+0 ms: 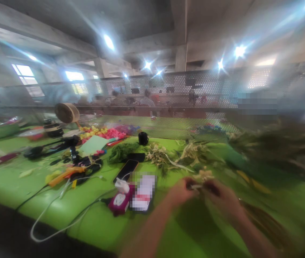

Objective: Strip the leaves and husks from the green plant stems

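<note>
The picture is blurred by motion. My left hand (180,191) and my right hand (220,199) meet above the green table (20,186), fingers pinched together on a small dark piece with a pale stem (197,185). Which hand bears it I cannot tell exactly; both touch it. A bundle of long brownish stalks (265,222) runs under my right forearm. Dried pale sprigs (203,175) lie just beyond my fingers.
A phone (127,169), a pink charger box (118,202) with white cable (50,211), a glue gun (66,174), a black cup (143,138), green foliage (121,151), pink and yellow flower pieces (104,133) lie left. A perforated metal screen (168,104) closes the table's far side.
</note>
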Demonstrator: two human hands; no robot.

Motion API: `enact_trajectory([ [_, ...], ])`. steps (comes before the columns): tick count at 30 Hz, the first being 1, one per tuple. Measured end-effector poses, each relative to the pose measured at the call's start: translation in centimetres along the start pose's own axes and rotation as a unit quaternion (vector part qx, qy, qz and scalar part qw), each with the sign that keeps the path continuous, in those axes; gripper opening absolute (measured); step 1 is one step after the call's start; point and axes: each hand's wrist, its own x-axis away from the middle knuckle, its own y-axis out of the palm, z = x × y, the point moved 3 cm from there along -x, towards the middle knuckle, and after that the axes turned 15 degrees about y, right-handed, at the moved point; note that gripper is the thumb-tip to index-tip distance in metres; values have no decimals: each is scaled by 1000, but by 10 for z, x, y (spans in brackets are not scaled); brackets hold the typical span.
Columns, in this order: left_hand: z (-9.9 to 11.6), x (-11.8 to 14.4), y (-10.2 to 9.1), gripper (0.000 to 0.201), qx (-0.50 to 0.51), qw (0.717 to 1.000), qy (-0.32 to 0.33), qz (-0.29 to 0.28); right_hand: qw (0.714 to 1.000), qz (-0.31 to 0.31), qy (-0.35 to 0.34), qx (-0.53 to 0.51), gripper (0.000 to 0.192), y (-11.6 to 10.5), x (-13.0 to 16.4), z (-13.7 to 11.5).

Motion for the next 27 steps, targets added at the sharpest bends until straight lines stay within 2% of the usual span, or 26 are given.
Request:
enact_trajectory([
  [3,-3,0,2,39,11,1000,4,-15,1000,0,-11,4,23,2,0,2],
  [9,-10,0,1,38,17,1000,3,15,998,-2,-48,50,27,7,-4,17],
  [15,-2,2,-1,39,29,999,-19,10,990,31,-79,115,17,6,-5,26],
  [19,3,1,-4,31,13,999,-39,-10,986,41,-102,127,16,0,-5,23],
  [22,8,2,-7,27,-16,999,-31,-38,983,52,-116,136,18,-4,-4,18],
  [25,15,4,-7,35,-63,995,-27,-67,978,47,-128,157,19,-3,-2,15],
  [27,18,4,-6,44,-58,996,-23,-62,976,42,-131,168,21,-1,-1,16],
])
